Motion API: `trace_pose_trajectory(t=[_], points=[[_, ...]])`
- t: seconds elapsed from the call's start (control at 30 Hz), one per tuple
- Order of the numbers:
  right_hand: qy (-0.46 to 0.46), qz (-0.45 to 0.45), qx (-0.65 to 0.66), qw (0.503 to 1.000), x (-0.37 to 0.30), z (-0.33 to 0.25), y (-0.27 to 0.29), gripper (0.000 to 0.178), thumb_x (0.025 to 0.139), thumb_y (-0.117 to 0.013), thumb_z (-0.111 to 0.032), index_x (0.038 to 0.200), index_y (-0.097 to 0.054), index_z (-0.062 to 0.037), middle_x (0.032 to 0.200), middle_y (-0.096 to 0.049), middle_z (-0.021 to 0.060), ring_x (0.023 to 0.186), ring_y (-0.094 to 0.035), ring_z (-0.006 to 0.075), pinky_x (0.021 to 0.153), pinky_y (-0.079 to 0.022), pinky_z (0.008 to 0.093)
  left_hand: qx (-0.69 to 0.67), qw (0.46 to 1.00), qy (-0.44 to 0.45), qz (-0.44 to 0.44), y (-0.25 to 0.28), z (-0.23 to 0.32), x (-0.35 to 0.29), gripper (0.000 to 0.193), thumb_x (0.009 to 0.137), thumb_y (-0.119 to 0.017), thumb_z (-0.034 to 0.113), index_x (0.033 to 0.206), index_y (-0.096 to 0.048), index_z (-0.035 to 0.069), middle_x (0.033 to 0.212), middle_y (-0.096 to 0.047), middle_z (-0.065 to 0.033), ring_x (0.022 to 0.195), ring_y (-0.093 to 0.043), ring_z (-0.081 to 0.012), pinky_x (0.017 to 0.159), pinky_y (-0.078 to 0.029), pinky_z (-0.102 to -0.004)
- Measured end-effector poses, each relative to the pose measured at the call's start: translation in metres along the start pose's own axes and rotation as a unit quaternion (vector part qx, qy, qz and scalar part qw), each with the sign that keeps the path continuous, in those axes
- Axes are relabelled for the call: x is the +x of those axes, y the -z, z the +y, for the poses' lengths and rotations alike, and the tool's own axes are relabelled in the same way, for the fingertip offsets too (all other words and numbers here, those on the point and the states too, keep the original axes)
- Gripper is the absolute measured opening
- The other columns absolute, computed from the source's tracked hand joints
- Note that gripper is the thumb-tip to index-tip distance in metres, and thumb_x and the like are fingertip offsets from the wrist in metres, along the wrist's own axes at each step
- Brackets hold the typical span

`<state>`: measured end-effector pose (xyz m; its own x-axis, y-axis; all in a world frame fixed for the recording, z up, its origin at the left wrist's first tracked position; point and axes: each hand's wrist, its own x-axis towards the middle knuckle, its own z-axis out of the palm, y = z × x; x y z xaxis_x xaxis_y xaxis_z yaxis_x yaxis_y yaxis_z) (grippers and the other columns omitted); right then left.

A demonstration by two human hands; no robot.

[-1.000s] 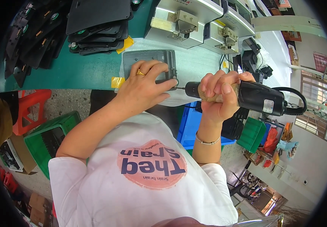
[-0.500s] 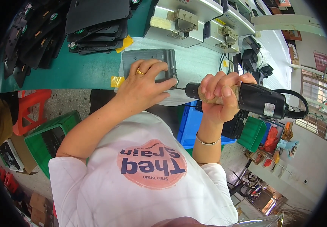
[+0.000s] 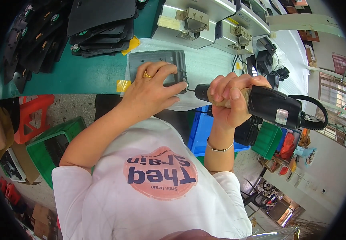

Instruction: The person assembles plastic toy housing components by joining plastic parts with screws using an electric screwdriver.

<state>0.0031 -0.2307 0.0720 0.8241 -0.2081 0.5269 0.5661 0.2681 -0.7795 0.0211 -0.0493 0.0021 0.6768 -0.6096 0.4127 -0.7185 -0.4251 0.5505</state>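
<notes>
A dark grey plastic panel (image 3: 141,59) lies on a white foam sheet at the table's near edge. My left hand (image 3: 151,86), a ring on one finger, grips the panel from above with bent fingers. Its index fingertip sits at the panel's right edge. My right hand (image 3: 231,98) is wrapped round a black corded electric screwdriver (image 3: 273,105), held nearly level. Its thin bit points left and ends beside that fingertip, at the panel's near right corner. Whether the bit touches a screw is too small to tell.
Stacked black panels (image 3: 101,24) stand at the far left on the green table (image 3: 89,74). Two metal-fronted machines (image 3: 189,30) are at the back. Below the table edge are a blue crate (image 3: 199,134), a green crate (image 3: 55,142) and a red stool (image 3: 35,116).
The screwdriver and my right hand have shifted slightly left, and the bit end is a little higher. My left hand and the panel have barely moved.
</notes>
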Motion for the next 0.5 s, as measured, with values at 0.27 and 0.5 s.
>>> trace_pose_trajectory(t=[0.27,0.5], points=[[-0.021,-0.029,0.002,0.999,-0.0005,-0.0001,-0.0042,0.045,0.085,-0.070,-0.001,0.118,-0.040,-0.0076,0.064,-0.052,0.0062,0.046,-0.047,0.0155,0.044,-0.046,0.0322,0.002,1.000,0.003,-0.004,-0.0008,-0.0001,-0.0006,0.042,0.070,-0.077,0.025,0.110,-0.068,0.021,0.121,-0.050,-0.0079,0.121,-0.043,-0.0289,0.100,-0.033,-0.0489],[-0.016,-0.017,0.003,1.000,0.0025,-0.0067,-0.0018,0.045,0.086,-0.069,-0.002,0.119,-0.040,-0.0084,0.064,-0.052,0.0061,0.047,-0.048,0.0168,0.046,-0.046,0.0332,-0.003,1.000,-0.001,0.000,-0.0008,-0.0008,-0.0009,0.042,0.070,-0.077,0.024,0.111,-0.068,0.020,0.121,-0.049,-0.0082,0.120,-0.043,-0.0290,0.100,-0.033,-0.0492]])
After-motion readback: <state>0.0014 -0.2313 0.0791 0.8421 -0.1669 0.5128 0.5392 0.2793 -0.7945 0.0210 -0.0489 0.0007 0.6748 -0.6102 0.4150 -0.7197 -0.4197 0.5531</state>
